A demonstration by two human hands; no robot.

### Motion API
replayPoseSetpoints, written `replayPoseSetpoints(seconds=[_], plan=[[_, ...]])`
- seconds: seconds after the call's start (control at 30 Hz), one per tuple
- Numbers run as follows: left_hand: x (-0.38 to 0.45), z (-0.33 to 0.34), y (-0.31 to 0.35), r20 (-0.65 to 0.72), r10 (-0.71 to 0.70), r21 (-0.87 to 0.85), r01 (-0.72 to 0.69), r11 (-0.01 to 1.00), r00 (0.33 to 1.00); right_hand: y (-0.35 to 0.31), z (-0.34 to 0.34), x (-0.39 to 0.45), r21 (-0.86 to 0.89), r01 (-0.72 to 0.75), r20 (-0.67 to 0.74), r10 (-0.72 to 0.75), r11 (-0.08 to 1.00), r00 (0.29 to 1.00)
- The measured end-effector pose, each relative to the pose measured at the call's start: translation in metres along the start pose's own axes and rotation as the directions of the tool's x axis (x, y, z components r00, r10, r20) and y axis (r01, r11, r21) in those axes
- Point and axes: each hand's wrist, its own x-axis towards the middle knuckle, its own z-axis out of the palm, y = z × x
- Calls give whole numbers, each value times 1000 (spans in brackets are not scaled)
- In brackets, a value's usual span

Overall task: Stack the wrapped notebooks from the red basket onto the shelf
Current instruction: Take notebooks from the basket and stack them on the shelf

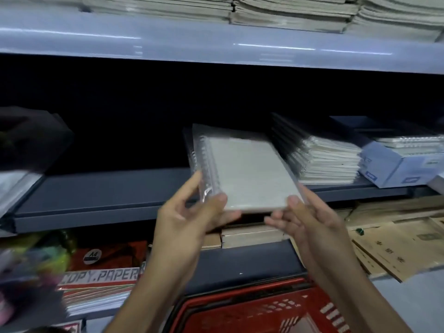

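Head view of both forearms rising from the lower edge of the frame toward a dark grey shelf (pixel 101 195). The left hand (pixel 189 217) and right hand (pixel 305 218) together hold one wrapped notebook (pixel 242 171) by its near edge. The left hand grips the near left corner, at the spiral binding: its thumb lies on the top face, the index finger runs up along the left side of the wrap, and the remaining fingers curl beneath. The right hand grips the near right corner with the thumb pressed on top and the fingers folded under the cover. Both hands are thus clamped on the notebook, palms turned inward toward each other, wrists bent slightly back.

The notebook is tilted, far edge higher and reaching over the shelf board, near edge projecting out past the shelf lip; whether its far edge touches the board cannot be told. It sits in clear plastic wrap with the binding on the left. Just to its right on the same shelf stands a stack of wrapped notebooks (pixel 324 162), and beyond that a pale blue box (pixel 394 169) holding more.

The red basket (pixel 264 311) lies below, between the forearms, at the bottom of the frame. A copy-paper pack (pixel 103 275) occupies the lower shelf at left.
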Motion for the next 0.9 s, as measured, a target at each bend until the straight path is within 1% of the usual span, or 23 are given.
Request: replayPoseSetpoints(seconds=[0.07,0.1,0.17,0.2,0.27,0.3,0.37,0.47,0.5,0.53,0.6,0.67,0.8,0.9], plan=[[26,2,3,-63,11,10,-11,1000,998,-4,10,30,5,22,-51,-22,1000,998],[39,3,4,-102,26,18,-24,1000,994,-6,16,44,-4,35,-57,-36,999,998],[63,3,3,-171,63,92,-48,995,983,-6,23,71,-61,49,-42,-52,997,998],[72,3,3,-196,75,125,-51,991,978,-5,25,83,-107,49,-40,-53,993,998],[90,0,3,-248,72,130,-41,991,966,1,27,104,-269,52,-46,-67,962,997],[97,-2,1,-267,81,139,-45,989,960,6,28,111,-376,63,-54,-90,925,995],[108,-5,-7,-306,114,213,-49,976,945,15,29,122,-546,100,-61,-159,832,985],[113,-7,-23,-337,161,366,-29,930,927,27,27,131,-716,122,-72,-248,687,966],[112,-7,-26,-339,174,385,-33,923,924,31,24,133,-731,122,-76,-259,671,963],[112,-8,-29,-344,175,381,-33,924,923,34,22,133,-709,116,-81,-244,696,966],[111,-10,-29,-331,165,368,-34,929,929,33,19,125,-583,72,-71,-139,809,988],[107,-13,-31,-283,146,339,-44,940,948,36,15,122,-507,62,-38,-94,860,995],[97,-14,-38,-206,161,337,-84,938,965,39,13,121,-509,97,-43,-138,855,989],[100,-14,-39,-211,154,334,-77,939,965,43,15,120,-516,113,-56,-165,849,985]])
